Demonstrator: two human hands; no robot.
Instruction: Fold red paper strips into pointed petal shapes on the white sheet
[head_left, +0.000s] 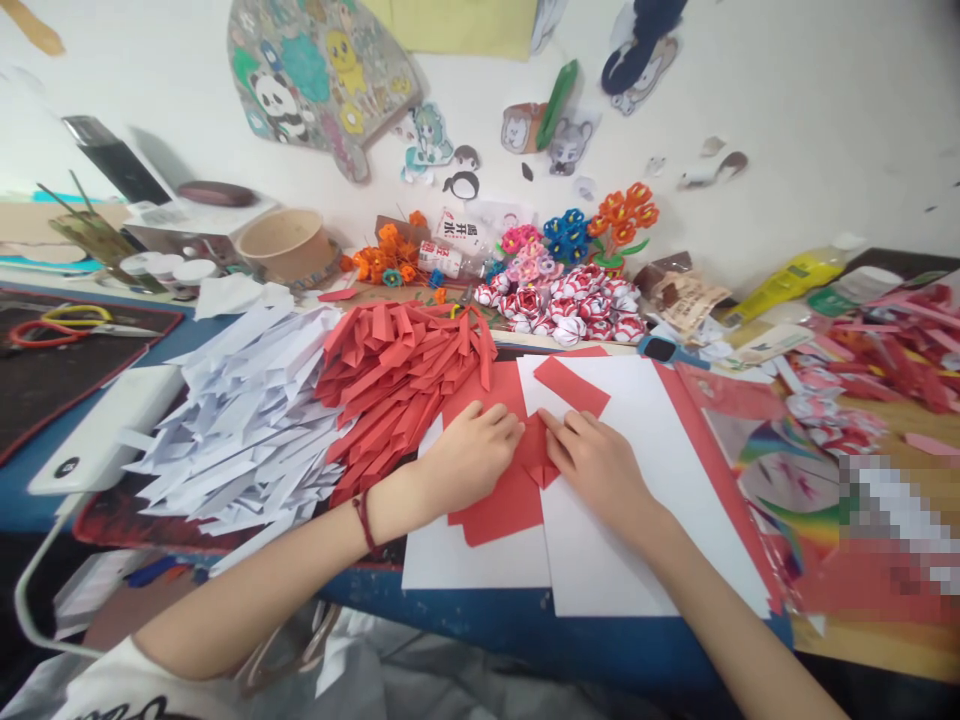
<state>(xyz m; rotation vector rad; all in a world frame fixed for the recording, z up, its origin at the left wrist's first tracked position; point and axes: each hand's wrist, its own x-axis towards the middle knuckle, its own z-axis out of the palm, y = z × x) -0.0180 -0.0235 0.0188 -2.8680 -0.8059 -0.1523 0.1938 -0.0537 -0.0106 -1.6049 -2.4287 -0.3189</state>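
Nearest the camera, on the near left of the small folded red paper piece [535, 448], a white cloth sleeve with dark print [112, 690] is seen. That piece is placed between the hands, over flat red paper sheets [499, 515]. At its left edge the fingers of the left hand [476, 450] are curled in and drawn together, with the paper seemingly pinched at their tips. On its right side the right hand [604, 470] is laid with fingers loosely bent; whether its thumb is closed beneath cannot be told.

The step in hand seems to be a fold; it would be best done with edges lined up first, one side pinned by steady fingertips, and the crease then pressed outward.

Just beyond the piece, a loose red rectangular paper strip [571, 386] is laid near the right fingertips and could be snagged. To its left, a heap of folded red paper strips [405, 370] is spread close to the left wrist, so little room is left there; farther left, a heap of folded white paper strips [255, 390] is piled. Well beyond the piece, red-and-white folded paper flowers [562, 305] are bunched
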